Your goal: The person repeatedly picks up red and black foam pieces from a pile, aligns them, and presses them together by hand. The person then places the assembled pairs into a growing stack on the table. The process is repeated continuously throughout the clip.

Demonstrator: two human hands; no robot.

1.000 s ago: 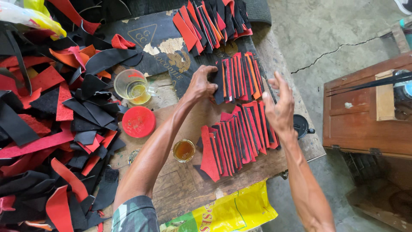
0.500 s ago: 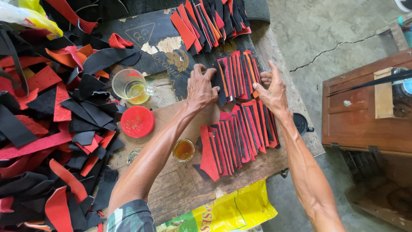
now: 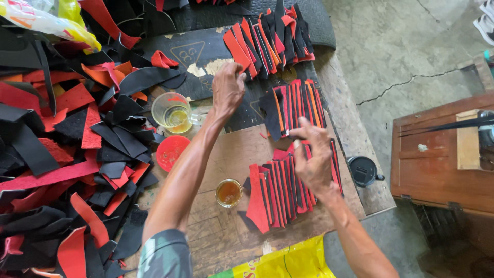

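Note:
Three fanned rows of red and black cut strips lie on the wooden board [image 3: 226, 242]. My left hand [image 3: 228, 88] reaches up to the far row [image 3: 270, 38]; its fingers curl against that row's nearest red piece, and I cannot see whether they grip it. My right hand [image 3: 315, 160] hovers over the near row [image 3: 280, 195], fingers loosely spread, with the index finger pointing toward the middle row [image 3: 297, 107]. Nothing shows in its grasp.
A large heap of red and black scraps [image 3: 62, 154] fills the left. A glass mug of yellowish liquid [image 3: 174, 113], a red lid [image 3: 171, 152] and a small glass of amber liquid [image 3: 228, 192] stand by my left forearm. A black pot [image 3: 363, 171] sits at the board's right edge. A wooden box [image 3: 442, 154] stands on the concrete floor.
Both hands have left the middle row. My left hand moved up and left to the far row. My right hand drew back toward me over the near row.

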